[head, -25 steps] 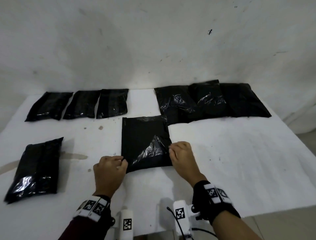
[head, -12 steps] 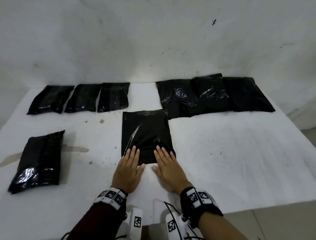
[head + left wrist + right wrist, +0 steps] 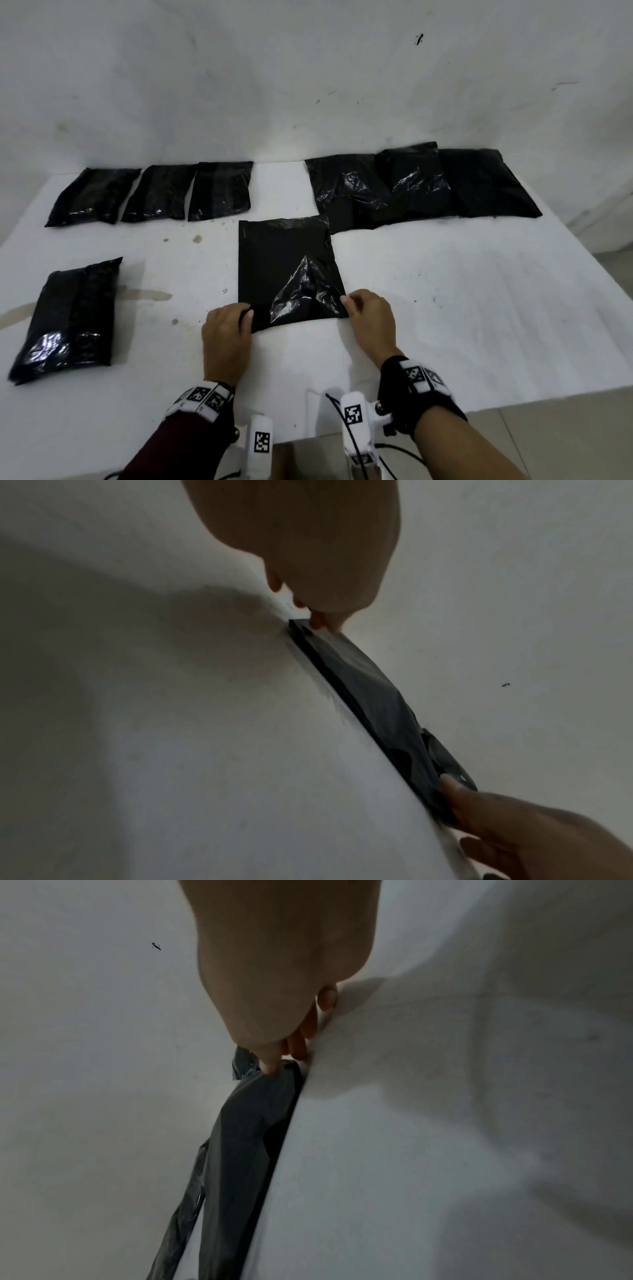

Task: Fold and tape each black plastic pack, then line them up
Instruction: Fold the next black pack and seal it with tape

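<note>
Pinching item: flat black pack, centre of white table; left hand grips near-left corner, right hand near-right. Risk: slick film slipping, uneven lift skewing the fold.

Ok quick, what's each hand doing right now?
Left hand: pinching the near left corner of the flat black pack.
Right hand: pinching the same pack's near right corner.
</note>
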Demonstrator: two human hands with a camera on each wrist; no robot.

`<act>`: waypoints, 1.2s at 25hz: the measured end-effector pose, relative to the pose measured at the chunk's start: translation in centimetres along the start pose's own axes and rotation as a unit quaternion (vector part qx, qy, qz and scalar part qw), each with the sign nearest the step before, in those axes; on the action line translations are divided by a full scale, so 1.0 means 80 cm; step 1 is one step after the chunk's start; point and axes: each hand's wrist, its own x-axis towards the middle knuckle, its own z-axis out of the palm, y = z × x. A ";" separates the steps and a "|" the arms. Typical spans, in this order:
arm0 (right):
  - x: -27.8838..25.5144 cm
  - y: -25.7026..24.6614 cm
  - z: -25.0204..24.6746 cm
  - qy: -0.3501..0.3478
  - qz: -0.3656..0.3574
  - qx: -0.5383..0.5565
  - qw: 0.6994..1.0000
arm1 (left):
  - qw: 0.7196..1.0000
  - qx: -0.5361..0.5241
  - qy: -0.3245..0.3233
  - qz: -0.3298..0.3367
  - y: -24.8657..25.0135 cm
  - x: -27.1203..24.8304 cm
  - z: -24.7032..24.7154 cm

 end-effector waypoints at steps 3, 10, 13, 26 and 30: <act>0.003 -0.003 -0.004 -0.043 0.030 -0.025 0.998 | 0.999 0.038 -0.005 -0.036 -0.007 0.000 0.004; -0.007 0.025 -0.004 0.009 -0.129 -0.067 0.989 | 0.999 -0.024 -0.017 0.045 -0.038 0.001 -0.003; -0.005 0.038 0.000 0.024 -0.191 -0.067 0.979 | 0.998 -0.047 -0.028 0.042 -0.033 0.000 -0.012; 0.017 0.030 -0.019 0.016 -0.118 -0.009 0.993 | 0.994 -0.045 -0.014 0.097 -0.053 0.025 -0.028; 0.044 0.022 -0.022 0.067 -0.220 -0.101 0.968 | 0.986 0.018 -0.017 0.162 -0.056 0.055 -0.029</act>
